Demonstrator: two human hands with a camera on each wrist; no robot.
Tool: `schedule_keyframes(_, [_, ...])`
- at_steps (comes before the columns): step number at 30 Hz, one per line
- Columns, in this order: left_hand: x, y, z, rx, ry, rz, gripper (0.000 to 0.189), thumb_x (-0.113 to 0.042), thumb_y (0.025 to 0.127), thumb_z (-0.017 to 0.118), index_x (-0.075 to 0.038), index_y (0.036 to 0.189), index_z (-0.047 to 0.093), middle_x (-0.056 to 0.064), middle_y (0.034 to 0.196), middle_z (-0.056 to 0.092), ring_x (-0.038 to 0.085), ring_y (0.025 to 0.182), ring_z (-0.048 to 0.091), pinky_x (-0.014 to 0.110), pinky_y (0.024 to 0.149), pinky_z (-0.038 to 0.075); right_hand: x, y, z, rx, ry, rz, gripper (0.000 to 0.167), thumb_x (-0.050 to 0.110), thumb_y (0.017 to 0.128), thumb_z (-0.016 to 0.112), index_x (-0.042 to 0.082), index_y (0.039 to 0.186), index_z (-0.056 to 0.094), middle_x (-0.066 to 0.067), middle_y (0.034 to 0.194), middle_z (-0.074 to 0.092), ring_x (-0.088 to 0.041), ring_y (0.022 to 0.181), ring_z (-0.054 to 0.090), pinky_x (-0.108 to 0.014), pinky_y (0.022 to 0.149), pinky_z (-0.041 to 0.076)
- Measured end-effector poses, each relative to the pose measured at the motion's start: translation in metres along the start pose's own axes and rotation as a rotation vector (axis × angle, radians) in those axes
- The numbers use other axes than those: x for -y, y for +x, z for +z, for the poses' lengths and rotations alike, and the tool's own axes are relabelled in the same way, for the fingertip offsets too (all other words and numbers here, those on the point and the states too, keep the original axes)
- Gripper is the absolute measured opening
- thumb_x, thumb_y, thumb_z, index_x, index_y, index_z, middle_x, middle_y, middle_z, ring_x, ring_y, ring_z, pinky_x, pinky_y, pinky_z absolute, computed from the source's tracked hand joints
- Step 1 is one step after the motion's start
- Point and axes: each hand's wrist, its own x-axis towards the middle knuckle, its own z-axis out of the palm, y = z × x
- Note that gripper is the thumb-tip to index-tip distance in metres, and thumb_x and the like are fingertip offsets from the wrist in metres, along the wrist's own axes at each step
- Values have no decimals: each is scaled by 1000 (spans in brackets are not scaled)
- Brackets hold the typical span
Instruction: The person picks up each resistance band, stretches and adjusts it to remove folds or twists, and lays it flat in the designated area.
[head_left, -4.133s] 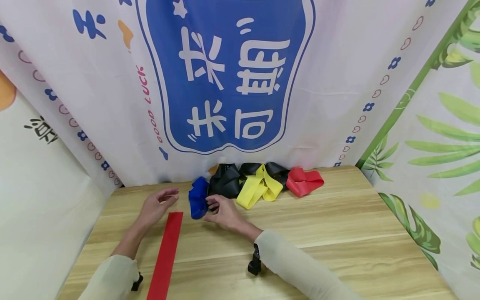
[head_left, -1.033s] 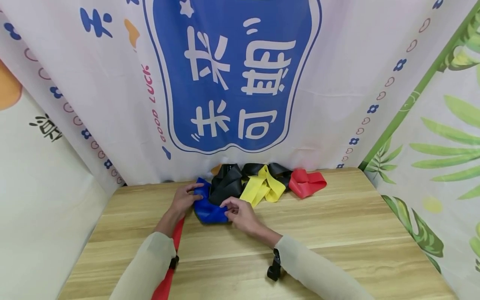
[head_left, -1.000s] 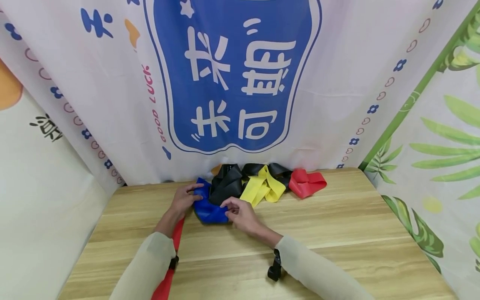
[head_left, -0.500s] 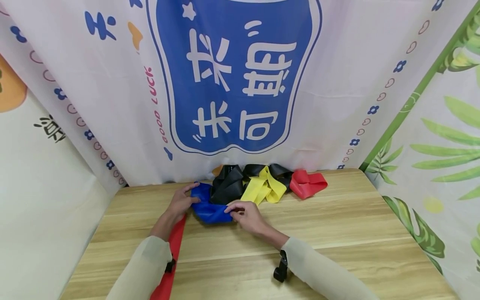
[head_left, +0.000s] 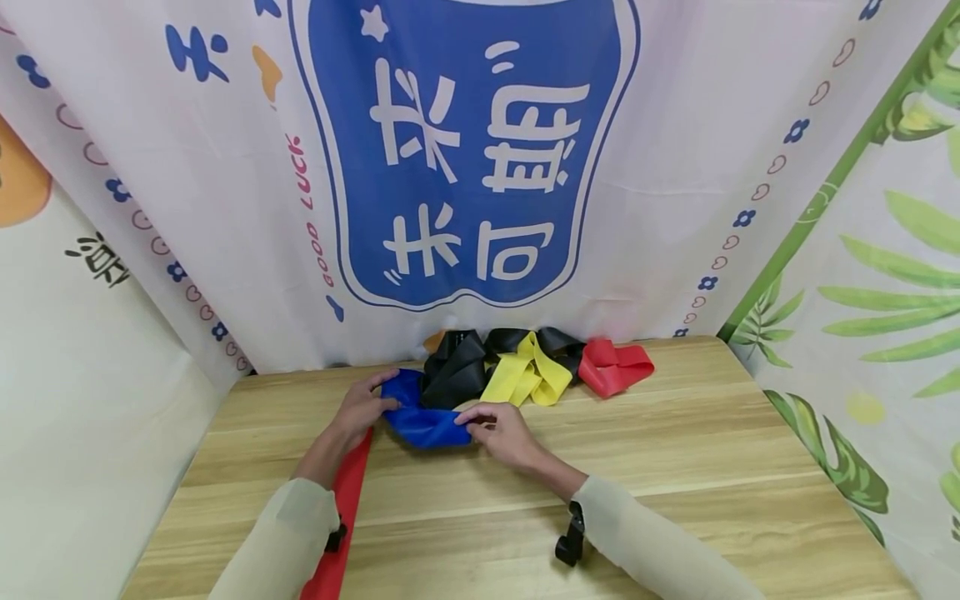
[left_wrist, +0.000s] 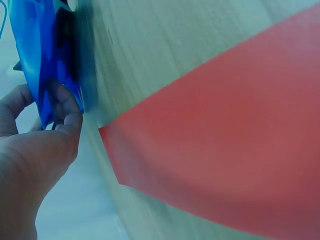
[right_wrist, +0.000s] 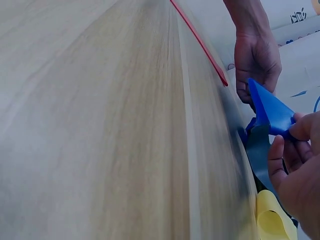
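A blue flat elastic band [head_left: 429, 427] is partly unfolded near the back of the table, spread between both hands. My left hand [head_left: 362, 408] pinches its left end; in the left wrist view the thumb and fingers close around the blue material. Its right end is held between the thumb and fingers of my right hand [head_left: 501, 429], also seen in the right wrist view [right_wrist: 300, 165]. Left of centre a red flat strip [head_left: 349, 492] lies lengthwise on the table, partly under the left forearm; its far end [left_wrist: 112, 155] shows in the left wrist view.
Behind the blue band sits a folded black band [head_left: 454, 371]. Beside it are a yellow band [head_left: 525, 375] and a folded red band [head_left: 617, 367], against a printed cloth [head_left: 660, 208] at the back edge. The wooden table [head_left: 637, 475] extends toward me.
Earlier the left hand was apart from the blue band; it now holds the left end. The right hand has moved rightward, drawing the blue band out wider. The other bands stay put.
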Motion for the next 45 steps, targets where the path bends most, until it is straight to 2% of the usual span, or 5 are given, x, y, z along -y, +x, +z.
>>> schedule_keyframes(6, [-2, -3, 1, -27, 16, 22, 63, 2, 97, 69, -8, 157, 52, 18, 166, 36, 25, 116, 54, 25, 88, 46, 1, -2, -5, -17, 12, 14, 22, -4, 100, 66, 6, 113, 80, -10, 122, 76, -19, 87, 68, -25, 74, 57])
schedule_keyframes(15, [-11, -13, 8, -73, -71, 33, 57, 2, 98, 69, -8, 153, 56, 18, 168, 34, 32, 146, 41, 39, 115, 43, 1, -3, -11, -87, 73, 33, 15, 8, 95, 79, 6, 110, 80, -10, 118, 77, -16, 95, 70, -27, 84, 60])
schedule_keyframes(23, [-12, -22, 5, -134, -124, 65, 55, -1, 98, 72, -4, 151, 57, 18, 162, 42, 26, 125, 58, 15, 86, 55, 7, -3, -17, -132, 94, 43, 16, 5, 90, 84, 6, 105, 78, -7, 106, 75, -17, 89, 65, -26, 79, 59])
schedule_keyframes(32, [-8, -26, -6, -168, -137, 81, 54, -3, 99, 72, -5, 151, 57, 16, 159, 42, 10, 96, 68, 26, 88, 59, 6, -3, -27, -155, 69, 61, 21, 5, 91, 83, 10, 110, 78, -5, 103, 74, -20, 93, 66, -25, 80, 58])
schedule_keyframes(45, [2, -27, -12, -254, 19, 167, 45, 5, 98, 66, 1, 142, 64, 30, 121, 72, 29, 99, 79, 35, 83, 64, 4, -5, -45, -209, 65, 72, 27, 3, 91, 83, 4, 117, 76, -7, 95, 68, -19, 88, 64, -23, 74, 55])
